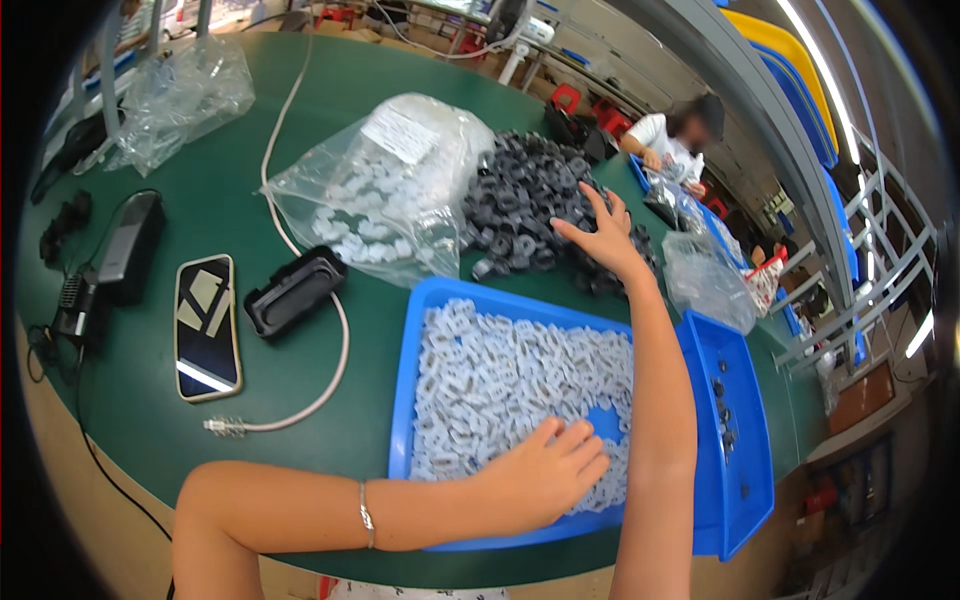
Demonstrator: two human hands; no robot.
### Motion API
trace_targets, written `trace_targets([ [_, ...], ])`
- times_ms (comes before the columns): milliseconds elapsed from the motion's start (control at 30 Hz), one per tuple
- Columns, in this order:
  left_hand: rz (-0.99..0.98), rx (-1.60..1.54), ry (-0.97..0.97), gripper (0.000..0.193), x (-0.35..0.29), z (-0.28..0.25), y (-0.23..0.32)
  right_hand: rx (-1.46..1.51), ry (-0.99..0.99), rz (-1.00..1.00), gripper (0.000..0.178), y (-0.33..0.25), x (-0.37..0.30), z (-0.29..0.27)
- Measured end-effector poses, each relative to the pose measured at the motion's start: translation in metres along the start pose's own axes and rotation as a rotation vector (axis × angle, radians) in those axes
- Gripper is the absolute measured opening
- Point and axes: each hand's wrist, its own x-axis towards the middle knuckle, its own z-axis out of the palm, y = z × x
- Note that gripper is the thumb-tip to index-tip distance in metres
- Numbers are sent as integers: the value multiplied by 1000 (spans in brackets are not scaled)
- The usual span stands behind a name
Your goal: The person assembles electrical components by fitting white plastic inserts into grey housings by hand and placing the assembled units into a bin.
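Observation:
My left hand (pixel 540 477), a bracelet on its wrist, rests palm down over the small pale plastic parts (pixel 500 365) that fill a blue tray (pixel 400 420). Its fingers are curled in, and whatever they hold is hidden. Farther off, my right hand (pixel 607 235) reaches over the tray to the right edge of a heap of black plastic ring-like parts (pixel 520 195). The thumb and fingers of that hand are spread, with nothing visible between them.
A second blue tray (pixel 750 440) with a few black parts stands at right. Behind the first tray lies a clear bag (pixel 390 190) of pale parts. A phone (pixel 207 325), black holder (pixel 295 290), cable and power adapter (pixel 130 245) lie left. A person (pixel 672 140) sits at far right.

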Motion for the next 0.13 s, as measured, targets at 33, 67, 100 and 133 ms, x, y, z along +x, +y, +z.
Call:
trace_targets([
  [33, -1, -24, -20, 35, 0, 1, 0, -28, -121, 64, 91, 2, 10, 3],
  [67, -3, -15, -16, 35, 0, 2, 0, -61, -240, 129, 95, 4, 19, 3],
  [100, 15, 21, 2, 37, 1, 4, -1, -119, -402, 208, 102, 7, 26, 1],
  [133, 10, 51, 12, 38, -1, 5, -1, -185, -458, 224, 100, -6, 23, 4],
])
